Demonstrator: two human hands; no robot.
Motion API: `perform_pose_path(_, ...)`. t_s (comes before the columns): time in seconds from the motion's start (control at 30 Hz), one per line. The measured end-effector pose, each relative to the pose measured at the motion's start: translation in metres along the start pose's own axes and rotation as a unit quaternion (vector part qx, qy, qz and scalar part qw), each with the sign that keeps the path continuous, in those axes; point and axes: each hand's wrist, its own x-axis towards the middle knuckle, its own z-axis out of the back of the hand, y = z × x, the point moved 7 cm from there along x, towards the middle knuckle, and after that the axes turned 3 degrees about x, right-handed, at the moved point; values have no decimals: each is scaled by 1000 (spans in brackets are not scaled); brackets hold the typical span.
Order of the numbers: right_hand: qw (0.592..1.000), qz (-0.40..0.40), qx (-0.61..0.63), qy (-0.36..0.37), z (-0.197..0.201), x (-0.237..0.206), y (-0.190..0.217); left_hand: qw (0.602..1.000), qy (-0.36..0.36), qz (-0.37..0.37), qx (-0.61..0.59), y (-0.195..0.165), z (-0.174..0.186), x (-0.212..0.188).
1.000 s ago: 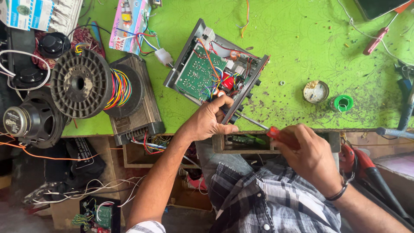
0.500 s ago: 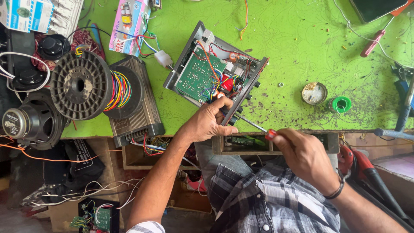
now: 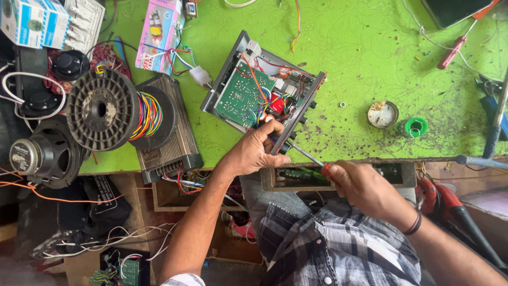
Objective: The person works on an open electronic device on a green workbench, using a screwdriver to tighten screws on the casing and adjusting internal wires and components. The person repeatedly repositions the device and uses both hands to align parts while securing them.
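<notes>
Amplifier chassis is lying open near the front edge of the green table, its lid already off, so I am looking straight down at the green circuit board and the tangle of coloured wires inside. I judge the opening-up to be done and the work on the front panel to be under way, with nothing yet put back together. My left hand is bracing the chassis at its front corner, fingers wrapped over the panel's edge and clamped on it. My right hand is clenched around the red-handled screwdriver, whose shaft is pointing up toward the panel's lower end, just off the table's front edge.

Off toward the left edge, a black spool of coloured wire is resting on a ribbed metal case, and a small round tin is sitting toward the right.

Hard to make out: the screwdriver's tip is disappearing behind my left fingers, so I cannot tell whether it is seated in a screw. The handle is mostly swallowed by my right palm, and the panel's face is turned away from me.
</notes>
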Motion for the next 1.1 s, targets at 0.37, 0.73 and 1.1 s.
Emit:
perform_pose_path(0.37, 999, -5, -40, -2, 4, 3, 3, 1000, 5, -1, 29, 4, 3, 0)
perform_pose_path(0.73, 966, 91, -93, -222, 60, -13, -3, 985, -141, 58, -84, -22, 15, -21)
perform_pose_path(1.1, 901, 221, -45, -371, 81, 12, 25, 796, -291, -95, 522, -108, -15, 80)
